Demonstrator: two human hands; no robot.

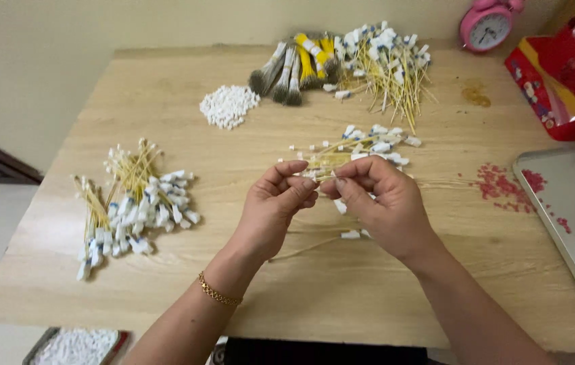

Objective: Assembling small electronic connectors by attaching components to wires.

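Near the middle of the frame, the left hand (pixel 275 206) and the right hand (pixel 376 203) meet fingertip to fingertip above the wooden surface (pixel 301 290). Both pinch the same thin yellow wire (pixel 321 177), which seems to carry a small white piece at its tip; the fingers hide exactly how it sits. Just beyond the hands lies a loose bundle of wires (pixel 362 145) with white ends. A larger heap of wires (pixel 385 64) sits at the upper centre beside grey and yellow bundles (pixel 297 67), and a pile of small white pieces (pixel 228 106) lies to their left. Finished-looking bunches (pixel 135 206) rest at the left of the frame. A pink clock (pixel 487 26) stands at the upper right.

The grip is fine and the parts tiny, so a slip could probably drop the white piece among the strands below, where it would be hard to spot. A wrist brushing the near bundle could scatter or tangle it.
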